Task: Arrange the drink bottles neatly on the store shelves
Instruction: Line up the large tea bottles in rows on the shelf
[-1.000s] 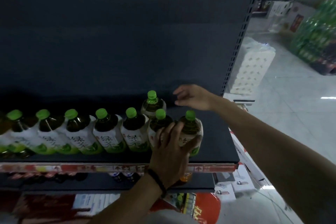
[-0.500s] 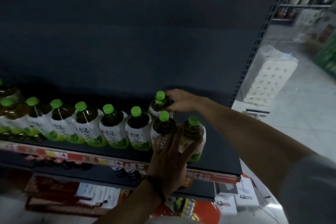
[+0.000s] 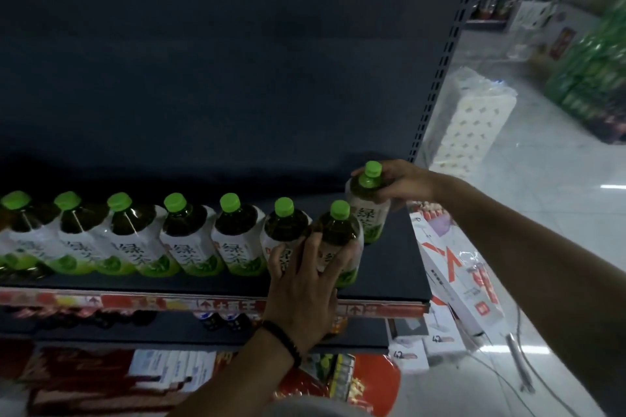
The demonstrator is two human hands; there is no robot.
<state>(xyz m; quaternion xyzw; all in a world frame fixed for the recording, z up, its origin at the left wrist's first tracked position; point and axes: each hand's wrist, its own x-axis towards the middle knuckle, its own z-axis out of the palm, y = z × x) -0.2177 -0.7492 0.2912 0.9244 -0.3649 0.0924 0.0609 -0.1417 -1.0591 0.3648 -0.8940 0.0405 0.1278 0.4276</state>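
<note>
A row of green tea bottles (image 3: 189,240) with lime-green caps and white labels stands along the front of a dark shelf (image 3: 396,267), running from the left edge of the view toward the shelf's right end. The left hand (image 3: 305,291), a dark beaded bracelet (image 3: 283,342) on its wrist, is spread over the front of the rightmost bottle in the row (image 3: 338,234), fingers splayed across its label and onto the neighbouring bottle; it presses against them with fingers open rather than curled round. The right hand (image 3: 401,181) is closed around the shoulder of another green tea bottle (image 3: 367,203), which sits just behind and to the right of the row's end, near the shelf's back panel and its perforated upright (image 3: 437,85). The shelf surface to the right of that bottle is bare up to the shelf's edge.

Under the shelf's front lip runs a red price strip (image 3: 216,305), and below it a lower shelf holds dark bottles, dim and hard to make out. Right of the shelf, on the pale floor, stand white boxes with red print (image 3: 464,281), a wrapped pack of toilet rolls (image 3: 474,122) and, farther off, a blurred stack of green bottles (image 3: 596,68).
</note>
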